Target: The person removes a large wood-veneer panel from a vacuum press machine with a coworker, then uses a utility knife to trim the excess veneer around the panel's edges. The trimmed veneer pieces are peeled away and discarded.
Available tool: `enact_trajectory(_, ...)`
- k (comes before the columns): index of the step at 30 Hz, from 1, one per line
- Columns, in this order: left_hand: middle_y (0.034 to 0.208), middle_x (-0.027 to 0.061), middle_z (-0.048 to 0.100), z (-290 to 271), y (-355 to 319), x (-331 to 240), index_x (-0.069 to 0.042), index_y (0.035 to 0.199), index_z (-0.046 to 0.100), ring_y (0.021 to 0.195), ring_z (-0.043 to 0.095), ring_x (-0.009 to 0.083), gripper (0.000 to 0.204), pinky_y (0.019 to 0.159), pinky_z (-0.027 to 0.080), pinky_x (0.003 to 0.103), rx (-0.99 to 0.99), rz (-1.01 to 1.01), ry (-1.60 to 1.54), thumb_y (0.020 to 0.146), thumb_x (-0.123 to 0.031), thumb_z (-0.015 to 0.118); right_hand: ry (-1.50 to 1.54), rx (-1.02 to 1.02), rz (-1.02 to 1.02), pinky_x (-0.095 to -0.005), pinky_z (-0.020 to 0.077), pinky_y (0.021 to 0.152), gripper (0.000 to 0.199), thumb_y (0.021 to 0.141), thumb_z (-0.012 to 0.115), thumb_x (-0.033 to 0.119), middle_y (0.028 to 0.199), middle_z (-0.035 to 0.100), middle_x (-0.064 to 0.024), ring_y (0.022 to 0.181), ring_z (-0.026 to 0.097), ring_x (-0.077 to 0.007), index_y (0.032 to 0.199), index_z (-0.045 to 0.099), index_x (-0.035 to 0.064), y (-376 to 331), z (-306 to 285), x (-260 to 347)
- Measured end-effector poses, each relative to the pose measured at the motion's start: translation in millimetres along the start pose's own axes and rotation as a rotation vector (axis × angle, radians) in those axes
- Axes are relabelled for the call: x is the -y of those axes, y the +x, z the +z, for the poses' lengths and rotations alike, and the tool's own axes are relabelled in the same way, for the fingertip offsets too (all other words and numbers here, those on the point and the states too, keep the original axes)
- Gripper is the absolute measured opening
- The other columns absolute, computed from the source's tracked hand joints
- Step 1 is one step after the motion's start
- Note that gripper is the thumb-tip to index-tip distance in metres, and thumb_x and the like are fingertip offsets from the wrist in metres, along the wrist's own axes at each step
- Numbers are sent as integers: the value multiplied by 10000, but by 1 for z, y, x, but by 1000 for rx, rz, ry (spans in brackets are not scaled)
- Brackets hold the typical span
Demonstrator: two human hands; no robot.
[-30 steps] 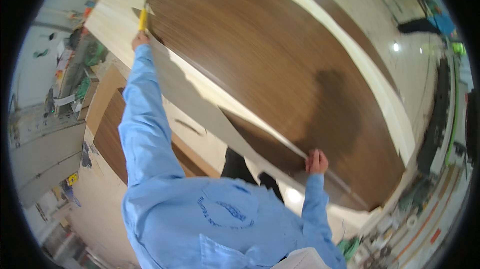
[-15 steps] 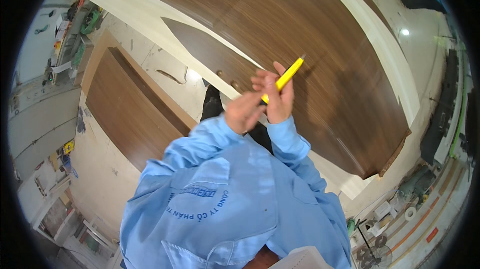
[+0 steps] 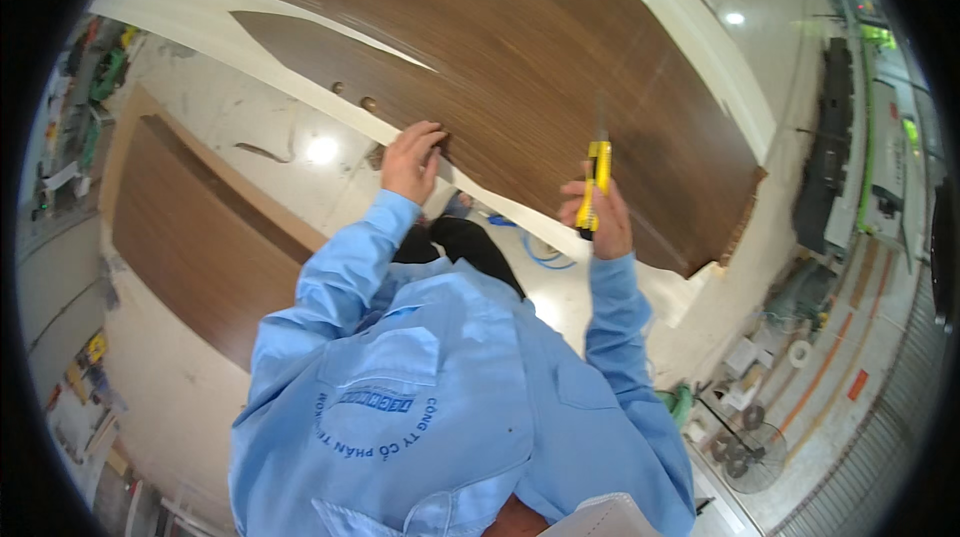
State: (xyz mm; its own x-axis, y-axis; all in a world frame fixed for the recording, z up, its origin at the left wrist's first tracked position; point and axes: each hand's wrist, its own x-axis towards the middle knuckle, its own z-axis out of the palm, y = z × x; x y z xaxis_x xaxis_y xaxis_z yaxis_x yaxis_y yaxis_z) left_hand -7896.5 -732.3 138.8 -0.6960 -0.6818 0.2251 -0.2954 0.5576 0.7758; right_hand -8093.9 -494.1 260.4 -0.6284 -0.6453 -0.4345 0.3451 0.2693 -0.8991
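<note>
In my right hand (image 3: 607, 218) is a yellow utility knife (image 3: 599, 169), held upright over the sheet with a thin blade pointing away from me. Fingers wrap round its handle. My left hand (image 3: 408, 163) lies on the near edge of a dark brown wood-grain sheet (image 3: 520, 87), its fingers stretched over the edge and holding no tool. Pale board or backing (image 3: 270, 72) shows along the sheet's border. Two small round brown pieces (image 3: 369, 104) sit near that edge, left of my left hand.
A second brown wood-grain panel (image 3: 190, 247) lies lower to my left. Blue hose (image 3: 545, 255) coils on the floor under the near edge. A fan (image 3: 750, 452) and long strips (image 3: 830, 327) stand at right; cluttered shelving (image 3: 85, 107) lines the far left.
My hands have moved apart, the left going left onto the sheet's edge. The knife has turned more upright in my right hand, and more blade shows. The view has shifted.
</note>
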Motion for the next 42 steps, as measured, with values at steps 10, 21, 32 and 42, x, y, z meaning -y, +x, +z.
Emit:
enact_trajectory(10,1489,118,461,37,-17,-26,-135,1367,554,1419,353,387,541,1161,283,517,-324,-278,237,842,-160,680,-375,183,-188,-280,516,559,470,1018,510,113,816,632,-75,600,598,-125,1481,430,99,31,22,12)
enact_trajectory(21,1564,63,398,95,3,-40,-122,1408,523,1490,256,332,561,1226,157,526,-590,-465,499,871,-236,640,-1238,512,-780,-540,514,761,628,954,573,121,917,664,-217,852,658,-427,1539,372,230,168,55,0)
enact_trajectory(32,1552,44,420,96,2,-41,-145,1402,530,1473,296,318,538,1229,171,501,-597,-499,490,882,-227,643,-1174,590,-707,-485,530,823,620,952,558,67,1065,682,-266,941,675,-439,1537,395,189,183,42,-23)
enact_trajectory(42,1545,37,430,97,2,-40,-152,1399,535,1469,305,317,538,1225,191,500,-620,-472,492,878,-213,651,-1179,558,-848,-507,540,731,649,968,577,94,898,676,-201,820,678,-387,1560,342,215,187,43,-38)
